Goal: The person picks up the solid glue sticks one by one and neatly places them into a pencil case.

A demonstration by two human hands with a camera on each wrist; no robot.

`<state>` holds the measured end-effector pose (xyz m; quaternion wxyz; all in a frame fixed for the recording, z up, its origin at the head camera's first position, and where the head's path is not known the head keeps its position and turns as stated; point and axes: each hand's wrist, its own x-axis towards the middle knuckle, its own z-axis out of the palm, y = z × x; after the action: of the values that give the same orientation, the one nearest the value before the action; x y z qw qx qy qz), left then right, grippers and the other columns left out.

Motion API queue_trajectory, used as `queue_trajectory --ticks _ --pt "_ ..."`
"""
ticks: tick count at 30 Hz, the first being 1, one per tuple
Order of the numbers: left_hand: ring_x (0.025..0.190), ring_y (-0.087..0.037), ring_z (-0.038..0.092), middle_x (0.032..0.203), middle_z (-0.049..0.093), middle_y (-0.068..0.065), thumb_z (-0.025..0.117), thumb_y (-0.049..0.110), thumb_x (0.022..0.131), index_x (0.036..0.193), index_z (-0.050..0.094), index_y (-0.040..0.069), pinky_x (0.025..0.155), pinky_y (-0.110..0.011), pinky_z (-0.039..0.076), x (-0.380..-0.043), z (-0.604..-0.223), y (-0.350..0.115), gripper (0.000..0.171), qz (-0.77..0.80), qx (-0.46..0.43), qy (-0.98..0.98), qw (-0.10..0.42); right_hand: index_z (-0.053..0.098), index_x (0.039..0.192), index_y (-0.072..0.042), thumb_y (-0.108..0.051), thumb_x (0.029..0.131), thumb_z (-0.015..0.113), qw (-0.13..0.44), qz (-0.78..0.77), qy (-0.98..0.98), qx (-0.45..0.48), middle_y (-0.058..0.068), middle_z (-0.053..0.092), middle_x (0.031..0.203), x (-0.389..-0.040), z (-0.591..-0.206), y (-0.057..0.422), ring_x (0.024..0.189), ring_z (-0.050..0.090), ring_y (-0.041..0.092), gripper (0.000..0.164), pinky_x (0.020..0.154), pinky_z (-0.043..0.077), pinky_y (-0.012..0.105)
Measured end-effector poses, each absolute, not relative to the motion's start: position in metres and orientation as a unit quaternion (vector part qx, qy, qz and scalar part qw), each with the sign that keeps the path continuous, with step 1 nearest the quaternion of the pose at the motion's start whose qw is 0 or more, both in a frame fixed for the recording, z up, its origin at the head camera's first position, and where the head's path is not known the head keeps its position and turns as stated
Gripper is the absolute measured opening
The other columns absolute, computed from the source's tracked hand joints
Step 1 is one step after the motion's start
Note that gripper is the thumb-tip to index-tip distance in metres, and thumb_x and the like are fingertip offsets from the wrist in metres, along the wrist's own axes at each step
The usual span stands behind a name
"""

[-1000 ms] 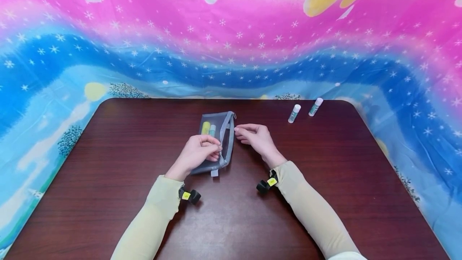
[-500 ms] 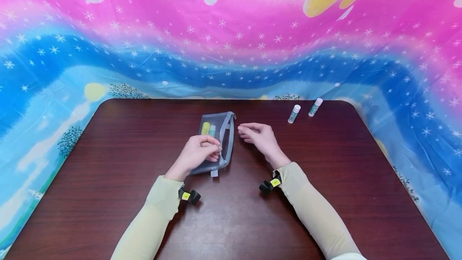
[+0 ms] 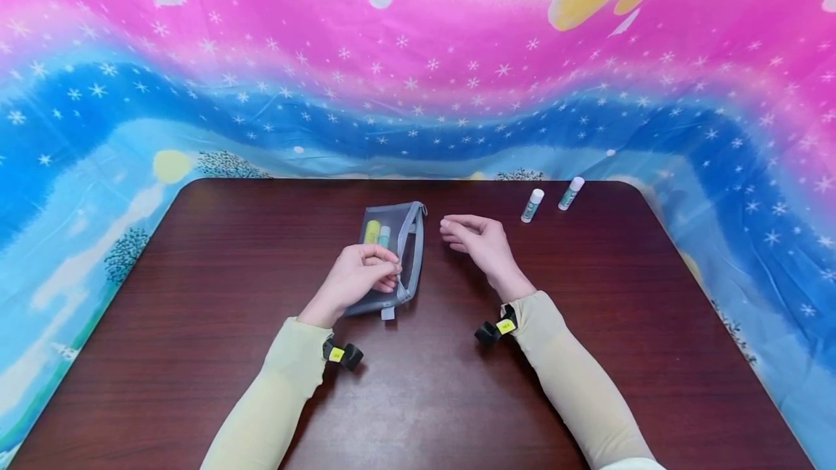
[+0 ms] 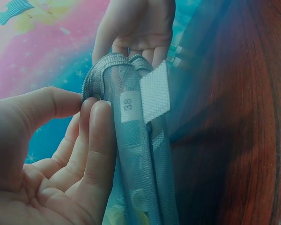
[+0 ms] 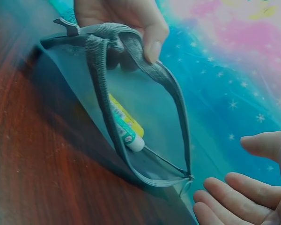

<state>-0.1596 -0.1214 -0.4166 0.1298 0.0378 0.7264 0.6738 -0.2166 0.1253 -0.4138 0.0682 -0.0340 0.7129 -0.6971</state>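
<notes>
A grey mesh zip pouch [image 3: 390, 214] lies on its side with its zipped mouth spread open toward the right. My left hand [image 3: 362, 274] pinches the upper edge of that mouth between thumb and fingers. Inside, a yellow glue stick [image 5: 126, 115] and a green one with a white cap [image 5: 127, 133] lie side by side, seen through the opening in the right wrist view. My right hand [image 3: 480, 241] hovers just right of the mouth, holding nothing, its fingers relaxed and apart from the pouch.
Two white-capped glue sticks, a nearer one [image 3: 532, 206] and a farther one [image 3: 571, 194], are at the back right of the dark wooden table [image 3: 196, 296]. A colourful printed cloth [image 3: 418, 78] hangs behind the table.
My right hand has drawn away from the pouch's mouth, moving right and slightly toward the back. My left hand and the pouch stay where they were.
</notes>
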Motion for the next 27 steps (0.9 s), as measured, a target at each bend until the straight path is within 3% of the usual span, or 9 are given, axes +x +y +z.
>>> queue_trajectory --ticks 27 --pt "0.07 -0.02 0.069 0.09 0.073 -0.019 0.07 0.004 0.093 0.103 0.069 -0.008 0.07 -0.033 0.062 -0.16 -0.419 -0.121 0.015 0.674 0.038 0.726 0.131 0.068 0.129 -0.001 -0.025 0.095 0.075 -0.003 -0.707 0.708 0.001 0.017 0.072 0.116 -0.229 -0.395 0.163 0.111 0.067 0.036 0.042 0.092 0.057 0.037"
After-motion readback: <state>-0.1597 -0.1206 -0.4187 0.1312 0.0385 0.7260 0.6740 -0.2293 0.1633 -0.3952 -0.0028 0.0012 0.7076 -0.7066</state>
